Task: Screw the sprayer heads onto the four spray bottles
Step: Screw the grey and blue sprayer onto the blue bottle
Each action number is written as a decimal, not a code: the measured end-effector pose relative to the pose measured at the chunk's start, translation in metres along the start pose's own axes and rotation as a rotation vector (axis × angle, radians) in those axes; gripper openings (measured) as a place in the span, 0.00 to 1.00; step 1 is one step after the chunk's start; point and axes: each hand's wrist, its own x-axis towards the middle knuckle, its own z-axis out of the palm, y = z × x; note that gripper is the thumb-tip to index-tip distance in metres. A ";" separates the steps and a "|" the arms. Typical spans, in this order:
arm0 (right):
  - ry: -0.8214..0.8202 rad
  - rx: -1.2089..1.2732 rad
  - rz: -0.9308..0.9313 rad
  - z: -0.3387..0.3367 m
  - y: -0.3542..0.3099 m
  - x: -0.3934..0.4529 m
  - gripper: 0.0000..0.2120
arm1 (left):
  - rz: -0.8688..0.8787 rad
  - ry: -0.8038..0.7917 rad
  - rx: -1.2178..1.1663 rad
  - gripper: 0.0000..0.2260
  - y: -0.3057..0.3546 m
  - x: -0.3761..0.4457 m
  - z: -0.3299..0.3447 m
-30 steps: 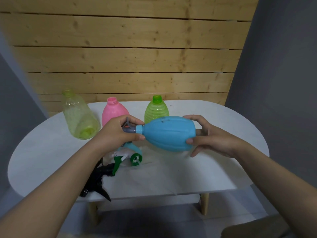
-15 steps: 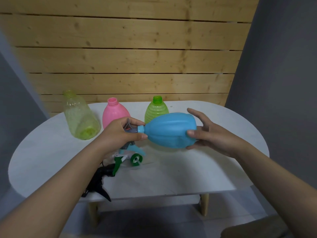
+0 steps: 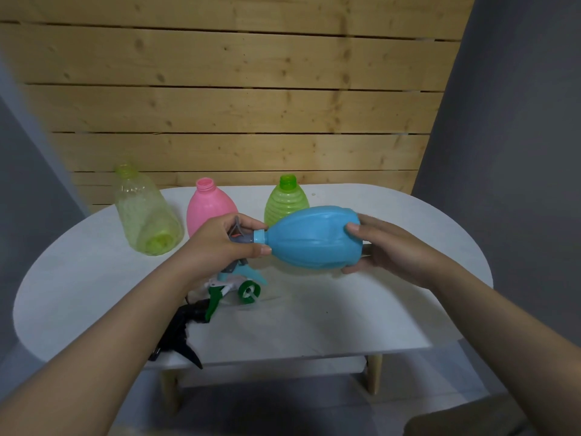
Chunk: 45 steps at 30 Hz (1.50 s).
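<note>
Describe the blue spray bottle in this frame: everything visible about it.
The blue bottle is opaque, smooth plastic, bulbous with shallow lengthwise ribs, narrowing to a short lighter-blue neck. It is held sideways above the white table, neck pointing left. The right hand cups its base end; the left hand grips a grey sprayer head at the neck. How far the head is threaded on is hidden by the fingers.

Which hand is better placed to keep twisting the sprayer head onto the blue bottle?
The left hand: its fingers already wrap the grey sprayer head at the neck of the blue bottle. The right hand cups the base, steadying it.
</note>
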 end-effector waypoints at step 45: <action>-0.028 -0.208 -0.051 0.002 -0.001 -0.005 0.30 | 0.033 -0.006 -0.025 0.17 -0.001 0.001 -0.004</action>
